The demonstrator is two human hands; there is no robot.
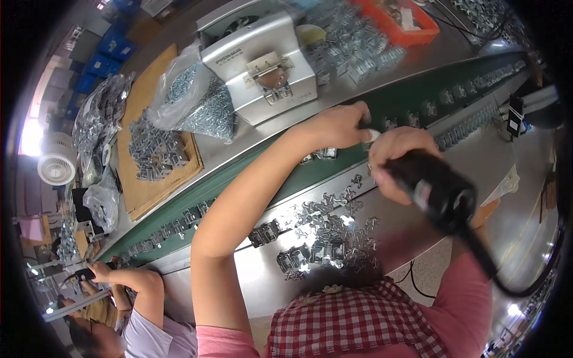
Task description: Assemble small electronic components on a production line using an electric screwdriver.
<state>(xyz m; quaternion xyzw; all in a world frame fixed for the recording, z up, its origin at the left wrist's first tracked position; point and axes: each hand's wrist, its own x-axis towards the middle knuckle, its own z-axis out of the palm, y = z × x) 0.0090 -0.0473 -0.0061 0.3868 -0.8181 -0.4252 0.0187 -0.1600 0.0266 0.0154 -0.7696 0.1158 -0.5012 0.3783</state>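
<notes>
My right hand is wrapped round a black electric screwdriver, whose cable curves away to the lower right. Its tip is hidden behind my fingers. Over the green conveyor belt, my left hand reaches across with bent fingers close together, right beside my right hand. Whatever the left fingers grip is out of sight. Small metal brackets lie on the belt just under the left hand. Nearer me on the steel bench are a pile of small metal pieces and several box-shaped metal brackets.
Across the belt stand a silver machine, a clear bag of screws, and an orange-red bin beside heaped metal parts. Cardboard bears more brackets. At the lower left, another person's arm reaches to the belt.
</notes>
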